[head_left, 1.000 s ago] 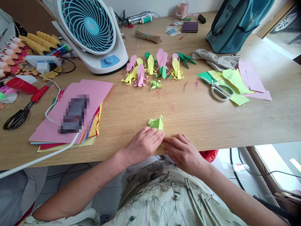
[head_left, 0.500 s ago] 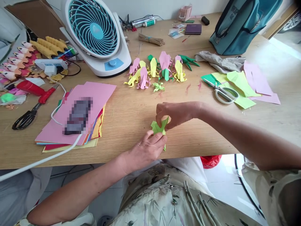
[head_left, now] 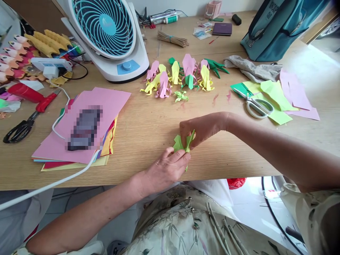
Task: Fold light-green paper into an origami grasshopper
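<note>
A folded piece of light green paper [head_left: 179, 143] lies near the table's front edge, between my two hands. My left hand [head_left: 172, 165] presses it from the near side, its fingers over the lower part. From the far right, my right hand [head_left: 198, 129] pinches a raised green flap, with the index finger bent down into the fold. Part of the paper is hidden under my fingers. Beyond my hands stand folded paper figures in pink [head_left: 163, 85], yellow [head_left: 175, 73] and green [head_left: 189, 81]. A small light green folded figure [head_left: 181, 96] sits closest to me among them.
Left are a pink paper stack [head_left: 106, 102] with a blurred phone [head_left: 85, 128] and white cable, black-and-red scissors [head_left: 29, 122] and a fan [head_left: 127, 67]. Right are white-handled scissors [head_left: 259, 108], loose paper sheets [head_left: 294, 90], a grey cloth [head_left: 255, 69] and a teal bag [head_left: 273, 35].
My right hand has shifted slightly, and the flap of green paper it pinches stands more upright. My left hand stays on the paper. The whole view has shifted a little.
</note>
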Action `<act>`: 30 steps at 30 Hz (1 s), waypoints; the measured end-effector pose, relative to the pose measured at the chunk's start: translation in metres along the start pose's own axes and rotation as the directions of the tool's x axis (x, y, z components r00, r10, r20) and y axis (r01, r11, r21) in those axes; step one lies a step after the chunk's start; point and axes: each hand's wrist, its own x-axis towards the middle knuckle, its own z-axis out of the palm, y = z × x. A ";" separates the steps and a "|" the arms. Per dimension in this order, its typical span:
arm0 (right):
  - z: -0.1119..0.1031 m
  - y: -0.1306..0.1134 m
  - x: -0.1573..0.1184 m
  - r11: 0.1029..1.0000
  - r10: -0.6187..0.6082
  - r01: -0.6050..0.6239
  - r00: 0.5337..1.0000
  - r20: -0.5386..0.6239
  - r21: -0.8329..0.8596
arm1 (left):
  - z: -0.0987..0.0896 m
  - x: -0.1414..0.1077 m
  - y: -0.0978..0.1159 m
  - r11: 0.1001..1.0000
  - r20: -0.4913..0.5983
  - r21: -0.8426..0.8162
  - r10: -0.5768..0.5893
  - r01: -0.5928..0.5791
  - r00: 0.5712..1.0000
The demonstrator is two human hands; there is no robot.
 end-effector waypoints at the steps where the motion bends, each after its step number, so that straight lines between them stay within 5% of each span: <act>1: 0.001 0.001 -0.001 1.000 0.021 -0.021 1.000 0.000 -0.005 | 0.000 0.000 -0.001 1.000 -0.001 -0.001 -0.002 0.002 1.000; 5: 0.005 0.006 -0.009 0.993 0.114 -0.114 0.992 -0.046 0.013 | -0.002 -0.001 -0.002 1.000 0.025 -0.004 -0.002 0.002 1.000; 16: 0.025 0.023 -0.028 0.974 -0.150 0.197 0.932 -0.331 0.115 | -0.003 -0.005 -0.003 0.997 0.060 -0.032 -0.072 0.074 0.996; 23: 0.052 0.001 -0.040 0.999 -0.043 0.048 0.860 -0.509 -0.004 | -0.001 -0.005 -0.005 0.995 0.090 -0.071 -0.059 0.065 0.994; 28: 0.089 -0.014 -0.030 0.975 0.142 -0.220 0.707 -0.693 -0.025 | -0.002 -0.005 -0.005 0.997 0.105 -0.054 -0.048 0.054 0.993; 30: 0.103 -0.017 -0.024 0.971 0.154 -0.238 0.638 -0.755 -0.003 | -0.002 -0.005 -0.004 0.997 0.104 -0.033 -0.059 0.063 0.993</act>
